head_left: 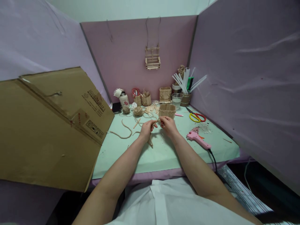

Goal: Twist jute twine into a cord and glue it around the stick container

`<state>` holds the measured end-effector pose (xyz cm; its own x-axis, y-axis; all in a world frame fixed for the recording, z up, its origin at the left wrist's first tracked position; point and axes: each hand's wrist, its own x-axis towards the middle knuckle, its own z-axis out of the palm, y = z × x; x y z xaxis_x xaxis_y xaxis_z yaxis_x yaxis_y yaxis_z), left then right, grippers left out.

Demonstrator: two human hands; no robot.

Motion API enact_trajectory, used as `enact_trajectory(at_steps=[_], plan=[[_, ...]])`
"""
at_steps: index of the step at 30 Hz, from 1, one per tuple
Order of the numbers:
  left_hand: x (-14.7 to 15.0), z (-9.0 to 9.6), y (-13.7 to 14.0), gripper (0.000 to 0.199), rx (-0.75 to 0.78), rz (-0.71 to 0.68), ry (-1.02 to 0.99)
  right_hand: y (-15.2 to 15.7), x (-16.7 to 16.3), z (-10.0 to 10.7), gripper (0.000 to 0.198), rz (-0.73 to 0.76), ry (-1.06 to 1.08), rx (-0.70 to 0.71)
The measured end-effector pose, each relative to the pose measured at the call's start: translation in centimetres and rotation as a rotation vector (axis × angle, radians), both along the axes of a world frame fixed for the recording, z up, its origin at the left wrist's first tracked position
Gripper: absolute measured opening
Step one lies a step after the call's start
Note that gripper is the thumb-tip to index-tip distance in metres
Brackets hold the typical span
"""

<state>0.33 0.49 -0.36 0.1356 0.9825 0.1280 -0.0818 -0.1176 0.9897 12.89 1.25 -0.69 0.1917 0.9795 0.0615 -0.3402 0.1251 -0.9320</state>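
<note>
Over the middle of the table, my left hand (pixel 147 129) is closed on a length of tan jute cord (pixel 150 143), whose lower end hangs below the fingers. Close beside it, my right hand (pixel 169 125) pinches the cord's upper end, with the fingertips of both hands a small gap apart. Just behind my right hand stands a small woven-looking basket (pixel 167 110). To the left, another piece of cord (pixel 124 137) curves across the green cloth, and a wooden stick (pixel 137 123) lies near my left hand.
A pink glue gun (pixel 198 139) with a black cable lies right, scissors (pixel 197 117) behind it. Twine balls (pixel 138 111), a cup of water (pixel 177 100) and a holder of white glue sticks (pixel 186 98) line the back. A large cardboard sheet (pixel 58 125) leans left.
</note>
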Motion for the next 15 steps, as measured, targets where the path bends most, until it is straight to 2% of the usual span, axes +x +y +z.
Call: enact_trajectory(at_steps=[4,10,15], plan=[[-0.12,0.04,-0.02,0.039,-0.019,0.001,0.001,0.03,0.00,-0.11,0.026,0.006,0.013,-0.007],[-0.19,0.22,-0.29,0.029,0.106,0.091,0.120,-0.14,-0.23,-0.20,0.022,0.024,-0.053,-0.005],[-0.17,0.35,-0.40,0.027,0.117,0.128,0.145,-0.41,-0.42,0.05,0.021,0.038,-0.107,-0.002]])
